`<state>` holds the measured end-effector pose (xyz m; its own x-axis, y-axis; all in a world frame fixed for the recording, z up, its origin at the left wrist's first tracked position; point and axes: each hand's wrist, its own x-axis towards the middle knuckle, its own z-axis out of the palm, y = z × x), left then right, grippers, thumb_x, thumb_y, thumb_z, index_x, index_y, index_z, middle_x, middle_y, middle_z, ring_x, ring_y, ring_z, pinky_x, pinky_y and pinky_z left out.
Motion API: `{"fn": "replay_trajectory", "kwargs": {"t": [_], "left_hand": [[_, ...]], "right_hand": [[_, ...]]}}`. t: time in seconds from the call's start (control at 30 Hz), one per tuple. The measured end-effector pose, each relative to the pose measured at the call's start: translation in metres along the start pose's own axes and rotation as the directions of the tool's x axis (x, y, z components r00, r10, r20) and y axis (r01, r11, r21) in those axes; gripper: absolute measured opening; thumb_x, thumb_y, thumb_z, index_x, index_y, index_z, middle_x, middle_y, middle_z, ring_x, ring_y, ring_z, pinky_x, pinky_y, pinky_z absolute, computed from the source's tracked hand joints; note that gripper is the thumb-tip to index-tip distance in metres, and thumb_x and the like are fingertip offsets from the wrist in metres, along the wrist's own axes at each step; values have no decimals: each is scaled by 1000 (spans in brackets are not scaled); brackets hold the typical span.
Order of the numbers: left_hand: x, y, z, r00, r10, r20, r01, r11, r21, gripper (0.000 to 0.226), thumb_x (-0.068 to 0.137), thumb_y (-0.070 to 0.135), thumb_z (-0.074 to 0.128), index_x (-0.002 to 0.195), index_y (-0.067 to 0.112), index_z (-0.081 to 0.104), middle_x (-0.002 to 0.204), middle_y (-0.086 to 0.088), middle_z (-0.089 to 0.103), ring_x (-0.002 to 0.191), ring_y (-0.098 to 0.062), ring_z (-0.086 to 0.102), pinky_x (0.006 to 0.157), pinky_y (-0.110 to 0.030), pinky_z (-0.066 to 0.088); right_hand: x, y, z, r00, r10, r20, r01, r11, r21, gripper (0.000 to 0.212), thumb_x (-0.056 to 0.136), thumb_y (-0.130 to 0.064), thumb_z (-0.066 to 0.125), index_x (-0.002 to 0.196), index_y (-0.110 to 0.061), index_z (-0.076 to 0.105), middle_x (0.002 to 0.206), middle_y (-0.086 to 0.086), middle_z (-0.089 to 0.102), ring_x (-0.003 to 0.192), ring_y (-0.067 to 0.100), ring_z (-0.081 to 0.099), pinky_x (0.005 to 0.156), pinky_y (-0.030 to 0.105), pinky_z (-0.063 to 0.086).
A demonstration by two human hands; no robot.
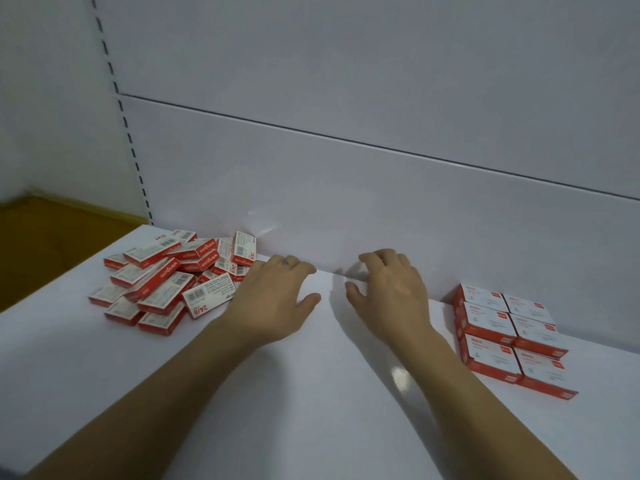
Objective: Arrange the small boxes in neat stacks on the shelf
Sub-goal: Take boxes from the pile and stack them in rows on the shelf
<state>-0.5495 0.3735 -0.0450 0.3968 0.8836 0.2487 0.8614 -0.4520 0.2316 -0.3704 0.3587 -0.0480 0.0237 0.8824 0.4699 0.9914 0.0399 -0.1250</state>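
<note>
Boxes [166,282] heaped loose just left of left grip [273,299]; right grip [391,292] farther. Both wide, empty.

pile [162,285]: lower boxes are buried under upper ones; the count cannot be told.
pile print: fine text is too small to be read.
pile right edge: a few boxes are part covered by the left hand [273,299].
left hand: fingertips are bent out of sight; contact with the pile cannot be told.
right hand [391,296]: fingertips are tucked under; contact with the shelf [311,410] cannot be told.
left arm [156,393], right arm [467,403]: cut off by the bottom edge.
stacks [502,337]: label text is blurred; far sides are hidden.
shelf: cut off by the left, bottom and right edges.
floor [41,244]: cut off by the left edge.
</note>
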Motion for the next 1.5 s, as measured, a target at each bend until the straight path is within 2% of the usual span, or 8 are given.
{"fn": "replay_trajectory", "kwargs": {"t": [0.13, 0.27, 0.4, 0.9, 1.07, 1.23, 1.37, 1.5], "left_hand": [[-10, -18, -20, 997, -68, -33, 70, 994, 83, 47, 95, 48, 43, 138, 30, 40, 141, 5, 45, 129, -18, 38, 107, -37, 26], [-27, -42, -33, 971, -236, -47, 241, 947, 215, 52, 94, 50, 44, 142, 32, 33, 149, 2, 37, 136, -22, 32, 114, -42, 21], [-45, -61, -37, 926, -375, -29, 364, 875, 320, 54, 93, 48, 47, 141, 30, 31, 150, 1, 35, 138, -23, 29, 114, -46, 19], [-50, -63, -29, 923, -385, -3, 336, 803, 492, 56, 93, 33, 52, 142, 25, 26, 146, -3, 42, 136, -26, 33, 113, -52, 15], [-49, -56, -25, 905, -425, -28, 412, 857, 310, 53, 90, 28, 58, 138, 32, 35, 141, 3, 48, 131, -22, 42, 113, -49, 16], [-54, -41, -13, 906, -411, -101, 418, 905, 75, 36, 91, 23, 58, 126, 29, 54, 128, 4, 58, 115, -16, 54, 106, -39, 39], [-52, -14, -12, 909, -404, -107, 386, 909, -155, 35, 88, 22, 63, 122, 27, 59, 123, 4, 61, 101, -10, 57, 84, -25, 50], [-37, 17, -14, 952, -304, -49, 270, 900, -342, 25, 84, 21, 68, 110, 24, 65, 116, 5, 66, 90, -3, 58, 62, -8, 44]], "right_hand": [[7, -32, -4, 989, -133, 59, 130, 990, 55, 46, 80, -35, 70, 118, -9, 62, 121, 13, 60, 107, 33, 57, 85, 42, 46], [14, -69, -6, 953, -248, 172, 237, 968, 82, 55, 90, -44, 54, 138, -18, 43, 142, 6, 41, 127, 24, 40, 100, 36, 35], [13, -97, -1, 916, -331, 226, 308, 942, 131, 55, 91, -47, 52, 138, -20, 41, 141, 4, 41, 125, 23, 40, 101, 35, 34], [-2, -91, -6, 886, -348, 305, 297, 933, 203, 54, 92, -43, 51, 139, -21, 40, 140, 1, 42, 126, 21, 39, 102, 33, 34], [-10, -69, -15, 903, -309, 297, 256, 945, 204, 55, 92, -42, 51, 141, -21, 39, 141, 0, 41, 126, 21, 39, 103, 32, 34], [-18, -48, -25, 921, -273, 278, 223, 955, 197, 56, 91, -42, 52, 142, -23, 38, 142, -1, 40, 127, 20, 39, 102, 32, 33], [-25, -26, -36, 936, -233, 265, 179, 961, 210, 55, 92, -40, 53, 142, -24, 38, 140, -1, 42, 125, 21, 42, 101, 33, 38], [-34, 2, -48, 954, -162, 254, 108, 971, 213, 53, 91, -40, 53, 140, -25, 39, 135, -3, 45, 121, 20, 47, 95, 32, 39]]}}
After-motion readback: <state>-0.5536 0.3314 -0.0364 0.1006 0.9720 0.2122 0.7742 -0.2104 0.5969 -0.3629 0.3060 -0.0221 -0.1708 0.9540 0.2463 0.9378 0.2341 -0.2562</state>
